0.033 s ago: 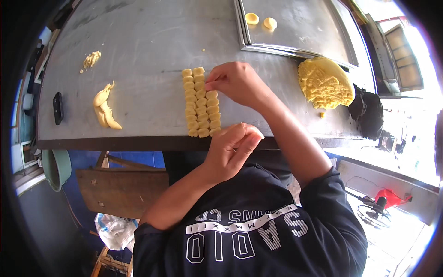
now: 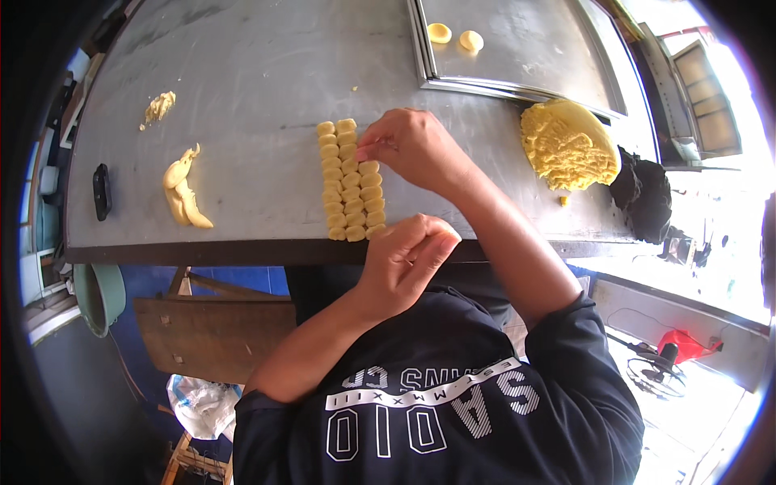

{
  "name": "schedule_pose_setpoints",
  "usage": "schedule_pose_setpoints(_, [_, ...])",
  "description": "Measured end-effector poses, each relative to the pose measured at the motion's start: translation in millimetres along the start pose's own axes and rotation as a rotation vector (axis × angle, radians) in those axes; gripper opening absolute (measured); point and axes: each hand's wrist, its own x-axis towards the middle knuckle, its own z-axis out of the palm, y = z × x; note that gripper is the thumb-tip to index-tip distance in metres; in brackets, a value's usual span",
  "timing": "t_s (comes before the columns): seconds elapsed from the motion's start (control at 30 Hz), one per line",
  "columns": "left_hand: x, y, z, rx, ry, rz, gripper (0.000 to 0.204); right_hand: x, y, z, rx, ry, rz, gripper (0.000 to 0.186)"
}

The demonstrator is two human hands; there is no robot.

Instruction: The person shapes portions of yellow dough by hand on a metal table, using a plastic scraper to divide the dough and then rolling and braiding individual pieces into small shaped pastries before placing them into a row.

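Note:
Small pale-yellow dough pieces [image 2: 352, 179] stand in three close columns near the table's front edge. At the upper end of the right-hand column, my right hand [image 2: 408, 145] has its thumb and fingers pinched together, touching or very near the dough; whatever is between the fingertips is hidden. My left hand [image 2: 404, 263] is curled closed over the front edge, beside the near end of the columns. Its inside does not show. A smooth lump of paler dough [image 2: 182, 190] lies to the left, with crumbly scraps [image 2: 160, 107] beyond it.
A big yellow dough mass [image 2: 566, 145] sits at the right, beside a crumpled black plastic bag [image 2: 643, 194]. Metal trays [image 2: 525, 56] at the back right carry two round dough pieces [image 2: 471, 41]. A small black object [image 2: 102, 191] rests near the metal table's [image 2: 259, 178] left edge.

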Motion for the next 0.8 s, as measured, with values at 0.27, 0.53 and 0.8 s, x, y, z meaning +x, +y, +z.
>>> schedule_pose_setpoints(0.27, [11,-6,-4,-0.49,0.31,-0.032,0.044,-73,-11,-25,0.031,0.218,-0.398,0.02])
schedule_pose_setpoints(0.53, [18,-16,-3,-0.004,0.311,0.169,0.032,-83,-41,-20,-0.07,0.251,-0.397,0.025])
schedule_pose_setpoints(0.8, [9,-10,1,-0.137,0.257,0.114,0.033,-19,-22,-10,-0.399,0.432,-0.279,0.046])
